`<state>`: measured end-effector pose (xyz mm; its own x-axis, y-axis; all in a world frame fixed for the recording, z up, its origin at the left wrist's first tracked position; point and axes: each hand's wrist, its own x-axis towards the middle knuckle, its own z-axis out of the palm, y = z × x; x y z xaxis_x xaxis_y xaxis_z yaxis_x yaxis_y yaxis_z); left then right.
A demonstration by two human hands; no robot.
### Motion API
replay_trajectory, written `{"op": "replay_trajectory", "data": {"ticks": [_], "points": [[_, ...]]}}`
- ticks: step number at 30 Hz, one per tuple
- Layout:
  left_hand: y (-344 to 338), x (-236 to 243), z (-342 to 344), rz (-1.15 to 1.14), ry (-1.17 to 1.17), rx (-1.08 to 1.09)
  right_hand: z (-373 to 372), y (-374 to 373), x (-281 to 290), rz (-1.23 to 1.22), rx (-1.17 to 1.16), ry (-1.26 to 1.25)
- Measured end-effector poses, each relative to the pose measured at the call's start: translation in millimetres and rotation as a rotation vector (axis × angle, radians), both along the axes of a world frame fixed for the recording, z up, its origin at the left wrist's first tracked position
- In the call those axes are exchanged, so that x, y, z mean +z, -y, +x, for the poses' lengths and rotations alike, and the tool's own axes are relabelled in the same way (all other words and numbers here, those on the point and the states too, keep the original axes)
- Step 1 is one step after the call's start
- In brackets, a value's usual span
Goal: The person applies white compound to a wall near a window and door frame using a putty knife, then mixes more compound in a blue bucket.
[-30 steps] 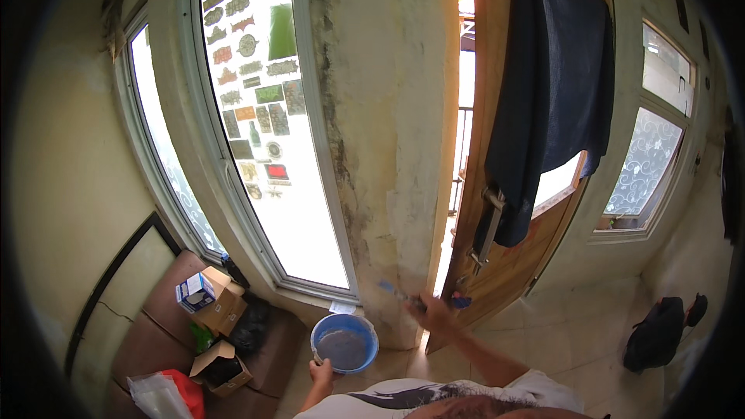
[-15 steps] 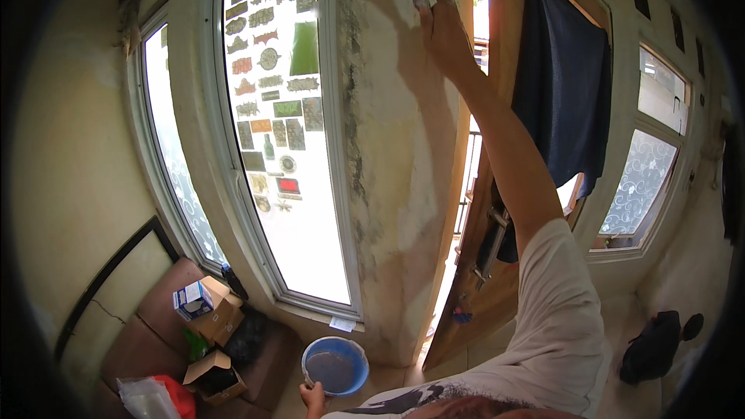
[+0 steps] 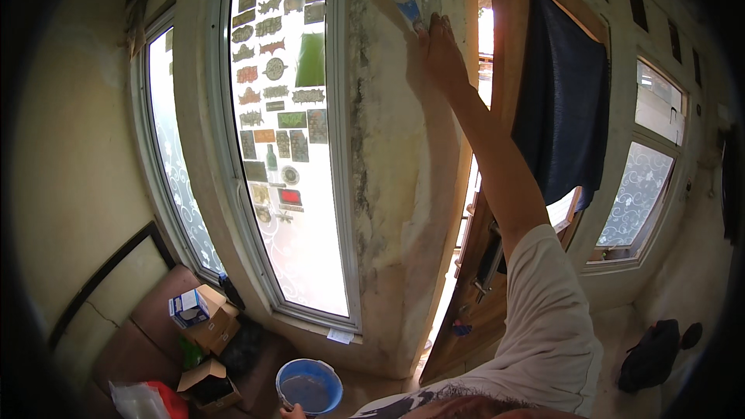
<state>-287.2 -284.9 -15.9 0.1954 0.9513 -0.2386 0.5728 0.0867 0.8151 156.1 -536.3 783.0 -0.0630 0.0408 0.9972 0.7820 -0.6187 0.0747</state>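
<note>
High on the stained wall strip between the window and the door, my right hand grips a putty knife with a blue, fan-shaped blade. The blade lies close to the plaster, its shadow just left of it; whether it touches I cannot tell. Its handle is mostly hidden by my fingers. Low down, my left hand is closed on the rim of a blue bucket, partly cut off by the picture's lower edge. Something grey, smooth on top, lies inside the bucket.
To the left stands a brown sofa with opened cardboard boxes and plastic bags. Beside the wall strip are a sticker-covered window and a wooden door hung with dark cloth. A black bag sits at right.
The putty knife has come nearer its shadow on the wall, and my right arm is a little lower in view. The bucket and left hand appear further left and lower.
</note>
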Motion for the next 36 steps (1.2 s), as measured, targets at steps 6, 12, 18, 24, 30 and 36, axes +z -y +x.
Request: {"op": "replay_trajectory", "data": {"ticks": [6,12,18,24,30,36], "points": [[-2.1,1.6,9.8,0.007,0.016,-0.018,-0.2,13.6,-5.0,-0.081,0.033,-0.037],[-0.2,3.2,20.0,0.005,0.049,-0.039,-26.5,26.5,-25.3,-0.060,-0.055,0.179],[2.2,1.8,22.1,-0.010,0.064,-0.032,-90.8,16.2,-143.9,-0.226,0.329,-0.367],[4.6,1.2,25.4,-0.013,0.068,-0.053,-124.7,10.0,-293.1,-0.408,0.492,-0.824],[1.5,3.6,25.2,0.001,0.075,-0.071,-140.8,4.7,-441.8,-0.658,0.543,-1.258],[-3.1,7.3,32.3,0.026,0.106,-0.118,-153.6,10.4,-519.8,-0.816,0.618,-1.473]]}}
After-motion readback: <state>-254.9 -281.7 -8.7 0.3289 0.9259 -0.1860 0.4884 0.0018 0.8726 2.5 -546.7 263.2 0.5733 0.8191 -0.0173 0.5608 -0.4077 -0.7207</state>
